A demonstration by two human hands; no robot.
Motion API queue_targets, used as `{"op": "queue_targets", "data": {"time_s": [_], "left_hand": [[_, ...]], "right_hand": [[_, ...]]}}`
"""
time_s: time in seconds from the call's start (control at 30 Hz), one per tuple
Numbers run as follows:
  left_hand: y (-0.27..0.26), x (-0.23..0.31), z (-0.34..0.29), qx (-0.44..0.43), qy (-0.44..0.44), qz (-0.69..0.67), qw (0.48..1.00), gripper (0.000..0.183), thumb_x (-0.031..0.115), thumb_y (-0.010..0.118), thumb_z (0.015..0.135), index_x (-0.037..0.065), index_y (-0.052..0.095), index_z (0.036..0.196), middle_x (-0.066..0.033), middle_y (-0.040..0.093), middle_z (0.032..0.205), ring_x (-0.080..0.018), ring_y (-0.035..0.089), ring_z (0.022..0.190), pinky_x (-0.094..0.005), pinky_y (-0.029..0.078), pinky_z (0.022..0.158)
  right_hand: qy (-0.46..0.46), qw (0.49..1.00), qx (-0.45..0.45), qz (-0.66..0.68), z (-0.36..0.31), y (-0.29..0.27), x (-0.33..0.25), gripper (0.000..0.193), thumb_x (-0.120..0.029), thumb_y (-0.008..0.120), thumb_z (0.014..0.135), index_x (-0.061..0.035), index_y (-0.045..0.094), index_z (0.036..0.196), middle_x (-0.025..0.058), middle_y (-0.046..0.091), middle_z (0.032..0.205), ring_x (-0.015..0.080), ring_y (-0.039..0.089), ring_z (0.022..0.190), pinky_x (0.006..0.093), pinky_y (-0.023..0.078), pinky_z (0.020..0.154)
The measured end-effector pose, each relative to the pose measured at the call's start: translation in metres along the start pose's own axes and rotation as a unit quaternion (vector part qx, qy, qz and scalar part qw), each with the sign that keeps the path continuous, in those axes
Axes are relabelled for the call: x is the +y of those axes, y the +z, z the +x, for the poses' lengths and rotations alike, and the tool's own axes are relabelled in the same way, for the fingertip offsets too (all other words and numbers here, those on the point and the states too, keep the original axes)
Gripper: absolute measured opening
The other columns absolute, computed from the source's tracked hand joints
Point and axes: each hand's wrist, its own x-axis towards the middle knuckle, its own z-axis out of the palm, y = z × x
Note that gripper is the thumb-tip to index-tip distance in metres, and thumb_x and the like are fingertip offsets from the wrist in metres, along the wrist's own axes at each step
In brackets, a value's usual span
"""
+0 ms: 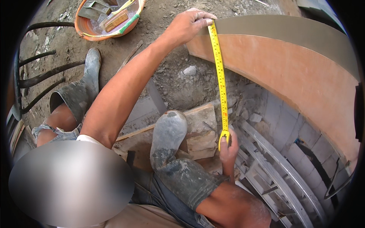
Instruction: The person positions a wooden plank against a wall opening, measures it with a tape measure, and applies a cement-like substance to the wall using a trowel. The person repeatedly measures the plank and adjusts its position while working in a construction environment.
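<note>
A yellow tape measure [221, 81] is pulled out in a long strip between my two hands. At the left end of a curved wall, my left hand [191, 26] pinches the blade's end against the top edge. Lower down, my right hand [229, 147] grips the tape's yellow case, thumb on its front. The wall has a smooth grey-brown top [273, 27] and an orange-brown plastered face [281, 57]. The blade hangs across the left part of that face and runs past its lower edge.
An orange tub [81, 28] holding trowels, a float and a brush sits at the upper left. Dark bent metal bars [45, 55] stand beside my left boot [93, 62]. My right boot [169, 129] is near boards [201, 133]. A metal ladder [281, 167] lies beside grey blockwork [281, 110].
</note>
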Motion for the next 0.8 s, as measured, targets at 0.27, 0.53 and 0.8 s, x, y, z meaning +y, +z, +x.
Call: {"op": "queue_targets", "data": {"time_s": [0.27, 0.53, 0.8], "left_hand": [[-0.009, -0.004, 0.003, -0.033, 0.039, -0.082, 0.995, 0.028, 0.018, 0.062, 0.097, 0.007, 0.07, 0.122, -0.0136, 0.069, 0.116, -0.0254, 0.065, 0.108, -0.0379, 0.05, 0.095], [0.018, -0.008, 0.001, 0.055, 0.025, -0.059, 0.996, 0.026, 0.03, 0.064, 0.1, 0.017, 0.076, 0.119, -0.0104, 0.073, 0.111, -0.0259, 0.068, 0.106, -0.0404, 0.052, 0.095], [0.014, -0.011, -0.003, 0.064, 0.024, -0.068, 0.995, 0.025, 0.03, 0.066, 0.099, 0.017, 0.077, 0.118, -0.0105, 0.07, 0.11, -0.0265, 0.066, 0.107, -0.0413, 0.051, 0.096]], "right_hand": [[-0.043, 0.996, 0.042, -0.059, 0.007, 0.011, 0.011, 0.047, -0.012, 0.065, 0.087, 0.0049, 0.058, 0.13, 0.0225, 0.062, 0.109, 0.0369, 0.061, 0.1, 0.0455, 0.048, 0.092], [-0.11, 0.954, 0.169, -0.222, 0.009, 0.028, 0.015, 0.048, -0.013, 0.068, 0.085, 0.0042, 0.058, 0.128, 0.0242, 0.06, 0.108, 0.0437, 0.057, 0.1, 0.0527, 0.047, 0.087], [-0.108, 0.95, 0.178, -0.232, 0.012, 0.033, 0.023, 0.046, -0.017, 0.068, 0.086, 0.003, 0.059, 0.127, 0.0236, 0.06, 0.11, 0.0435, 0.058, 0.101, 0.0535, 0.047, 0.088]]}}
